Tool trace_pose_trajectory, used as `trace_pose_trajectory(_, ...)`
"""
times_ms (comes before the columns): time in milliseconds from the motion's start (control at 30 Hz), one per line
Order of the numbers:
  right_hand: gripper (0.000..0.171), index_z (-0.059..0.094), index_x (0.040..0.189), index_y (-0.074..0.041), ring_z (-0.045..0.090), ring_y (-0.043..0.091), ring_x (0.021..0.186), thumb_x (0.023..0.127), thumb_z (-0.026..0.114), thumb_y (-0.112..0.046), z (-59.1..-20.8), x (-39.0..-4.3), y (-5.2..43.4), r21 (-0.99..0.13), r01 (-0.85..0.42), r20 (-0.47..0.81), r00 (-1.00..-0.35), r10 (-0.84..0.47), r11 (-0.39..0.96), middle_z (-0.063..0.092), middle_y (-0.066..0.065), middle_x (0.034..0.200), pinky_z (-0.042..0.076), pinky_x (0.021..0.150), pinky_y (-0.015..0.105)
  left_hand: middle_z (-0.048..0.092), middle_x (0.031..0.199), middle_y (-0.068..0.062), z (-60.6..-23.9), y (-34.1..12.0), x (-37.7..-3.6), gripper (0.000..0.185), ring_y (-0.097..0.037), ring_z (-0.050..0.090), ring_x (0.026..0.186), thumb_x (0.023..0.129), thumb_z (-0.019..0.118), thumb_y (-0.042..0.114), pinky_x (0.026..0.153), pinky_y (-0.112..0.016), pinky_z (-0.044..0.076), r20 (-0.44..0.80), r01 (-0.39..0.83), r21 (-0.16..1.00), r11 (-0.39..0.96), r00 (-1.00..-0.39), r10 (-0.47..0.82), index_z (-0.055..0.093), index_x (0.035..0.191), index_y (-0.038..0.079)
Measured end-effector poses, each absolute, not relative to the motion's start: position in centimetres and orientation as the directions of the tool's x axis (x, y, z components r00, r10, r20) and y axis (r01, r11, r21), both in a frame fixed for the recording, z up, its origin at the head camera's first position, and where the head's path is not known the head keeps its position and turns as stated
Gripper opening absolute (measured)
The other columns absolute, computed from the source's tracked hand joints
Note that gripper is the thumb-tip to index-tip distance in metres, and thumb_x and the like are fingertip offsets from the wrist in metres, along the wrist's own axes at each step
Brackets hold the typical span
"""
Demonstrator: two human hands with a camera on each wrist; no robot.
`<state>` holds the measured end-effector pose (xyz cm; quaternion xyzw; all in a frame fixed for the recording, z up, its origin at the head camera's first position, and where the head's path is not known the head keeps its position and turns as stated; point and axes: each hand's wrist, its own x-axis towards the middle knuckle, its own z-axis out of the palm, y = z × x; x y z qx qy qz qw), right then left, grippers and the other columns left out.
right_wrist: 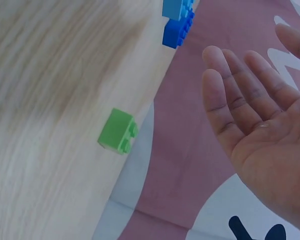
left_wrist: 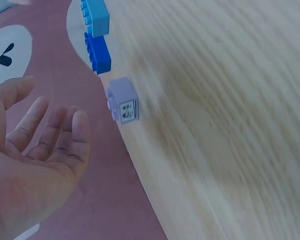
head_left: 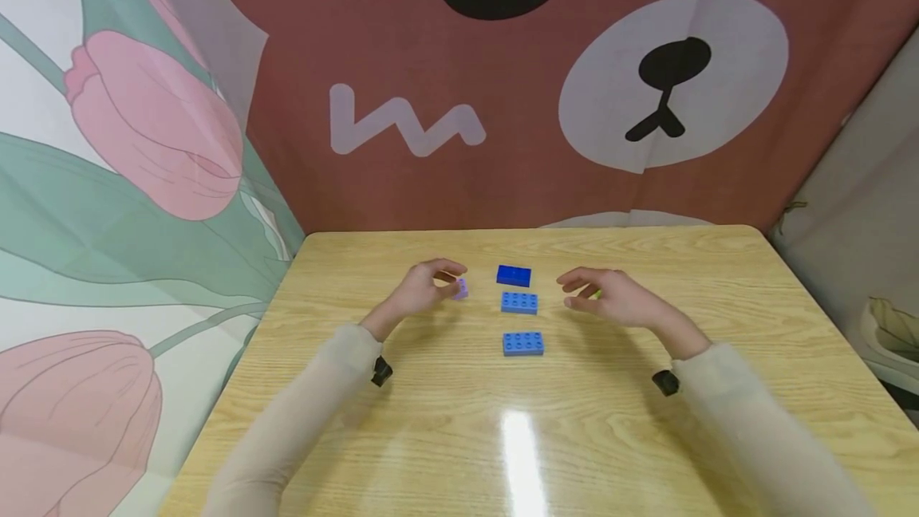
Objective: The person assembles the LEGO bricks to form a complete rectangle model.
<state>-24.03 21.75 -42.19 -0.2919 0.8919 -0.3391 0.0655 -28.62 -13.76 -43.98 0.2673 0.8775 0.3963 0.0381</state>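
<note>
1. Right now we see both hands hovering over the wooden table (head_left: 646,437), one on each side of a short column of three blue bricks.
2. Left hand (head_left: 424,291): fingers relaxed and slightly spread, lightly curved, palm open, holding nothing. The left wrist view shows the fingertips (left_wrist: 80,125) apart from the lilac brick (left_wrist: 124,100), which sits on the table just beside them.
3. Right hand (head_left: 610,297): fingers straight-ish and side by side, thumb apart, palm empty. The green brick (right_wrist: 118,131) lies on the table near this hand, not touched. In the head view it is mostly hidden behind the fingers.
4. Column in the middle: dark blue brick (head_left: 513,275) farthest from us, then a lighter blue brick (head_left: 519,302) just beside it, then another lighter blue brick (head_left: 522,343) nearest us with a clear gap.
5. Our read on the layout: the two small bricks sit one per side, each within reach of its own hand, and the blue ones are lined up centrally between the hands, so either hand could get to them. That is a judgement only.
6. Studs on the lighter blue bricks face up. The lilac brick shows a small printed sticker on one side; we cannot read it.
7. Backdrop: bear-face cloth (head_left: 675,78) behind the table, tulip-print cloth (head_left: 151,126) on the left.
</note>
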Motion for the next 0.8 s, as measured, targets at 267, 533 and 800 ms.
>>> trace_pose_trajectory(267,0.041,0.054,0.124,-0.014,0.059,0.016,0.091,0.090,0.060,-0.036,-43.4,-24.2,21.0,-0.665,-0.475,0.067,-0.806,-0.588,0.576,0.060,0.007,0.112,0.049,0.077,0.033,0.056,0.117,-0.011,-44.6,-12.3,-28.3,0.031,-0.018,0.056,0.099,0.089,0.064,0.019,0.076,-0.029,0.048,0.080,0.382,0.756,0.532,-0.860,0.504,0.060,0.120,0.013)
trace_pose_trajectory(533,0.040,0.055,0.124,-0.010,0.059,0.016,0.091,0.091,0.061,-0.031,-44.2,-24.0,20.3,-0.680,-0.480,0.061,-0.791,-0.609,0.555,0.059,0.010,0.115,0.049,0.076,0.031,0.057,0.117,-0.013,-45.7,-11.0,-28.5,0.034,-0.017,0.057,0.097,0.089,0.065,0.019,0.078,-0.028,0.047,0.084,0.386,0.770,0.508,-0.851,0.519,0.060,0.120,0.008)
trace_pose_trajectory(800,0.038,0.055,0.123,-0.005,0.059,0.019,0.092,0.091,0.061,-0.023,-44.9,-23.6,19.6,-0.711,-0.459,0.034,-0.780,-0.625,0.534,0.060,0.011,0.113,0.048,0.077,0.033,0.056,0.118,-0.013,-46.5,-9.8,-28.5,0.032,-0.019,0.057,0.098,0.090,0.063,0.015,0.078,-0.028,0.047,0.077,0.392,0.779,0.490,-0.835,0.545,0.059,0.120,0.003)
